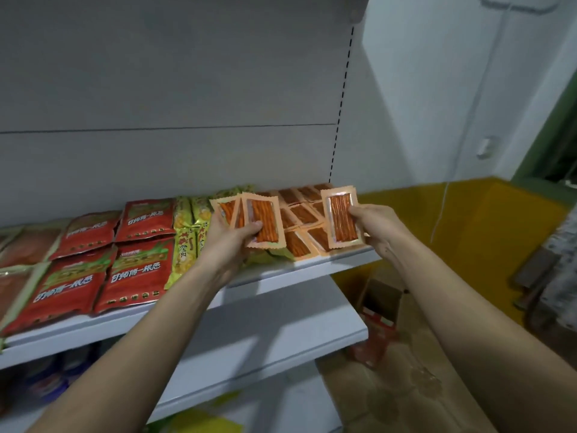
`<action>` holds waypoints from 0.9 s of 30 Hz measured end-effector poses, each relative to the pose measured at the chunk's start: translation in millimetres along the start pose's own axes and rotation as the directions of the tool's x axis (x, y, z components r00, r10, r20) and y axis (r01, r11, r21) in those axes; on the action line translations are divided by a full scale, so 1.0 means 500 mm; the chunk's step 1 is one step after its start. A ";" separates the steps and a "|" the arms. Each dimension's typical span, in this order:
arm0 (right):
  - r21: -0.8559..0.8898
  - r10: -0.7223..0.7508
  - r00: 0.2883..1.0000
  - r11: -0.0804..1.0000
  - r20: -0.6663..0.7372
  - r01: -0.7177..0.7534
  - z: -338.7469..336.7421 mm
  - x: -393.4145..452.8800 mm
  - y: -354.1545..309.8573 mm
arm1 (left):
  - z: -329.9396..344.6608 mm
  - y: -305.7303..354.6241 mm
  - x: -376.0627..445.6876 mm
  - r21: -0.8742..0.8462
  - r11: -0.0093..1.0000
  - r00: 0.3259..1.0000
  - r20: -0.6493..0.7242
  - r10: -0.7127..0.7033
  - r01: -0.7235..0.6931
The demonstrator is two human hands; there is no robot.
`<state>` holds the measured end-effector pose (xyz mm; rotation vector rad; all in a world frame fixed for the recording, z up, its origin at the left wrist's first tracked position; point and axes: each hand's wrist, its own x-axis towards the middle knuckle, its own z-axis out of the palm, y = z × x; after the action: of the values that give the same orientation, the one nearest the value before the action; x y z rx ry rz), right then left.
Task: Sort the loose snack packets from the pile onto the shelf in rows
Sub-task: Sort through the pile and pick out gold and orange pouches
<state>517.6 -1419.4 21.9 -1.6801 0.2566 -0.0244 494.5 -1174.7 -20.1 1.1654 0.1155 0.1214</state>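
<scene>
My left hand (232, 237) grips a small fan of orange snack packets (263, 220), thumb across the front one, held upright over the white shelf (331, 260). My right hand (373, 223) pinches one more orange packet (342, 217) by its right edge, upright, a little to the right. Between and behind the hands, several matching orange packets (301, 220) lie flat in overlapping rows at the shelf's right end.
Green-yellow packets (187, 232) and red bags (137, 270) lie in rows further left on the same shelf. A lower white shelf (281, 335) juts out beneath. A cardboard box (382, 304) sits on the floor to the right, by a yellow wall.
</scene>
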 end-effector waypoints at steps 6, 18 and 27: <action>-0.212 0.055 0.987 0.977 0.152 -0.021 0.027 0.094 0.035 | -0.010 0.019 0.020 0.083 0.995 0.992 -0.115 0.060 -0.051; -0.726 -0.124 0.921 0.580 0.370 0.370 0.129 0.192 0.070 | 0.018 0.006 0.109 0.132 0.991 0.989 -0.148 0.026 -0.006; -0.231 -0.331 0.902 0.888 0.278 0.398 0.083 0.199 0.029 | 0.117 -0.059 0.153 0.052 0.998 0.994 -0.104 -0.022 0.028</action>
<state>619.3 -1398.5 -10.8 -1.9780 -0.2522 -0.0774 579.9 -1227.5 -26.6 1.2106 0.2261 0.1575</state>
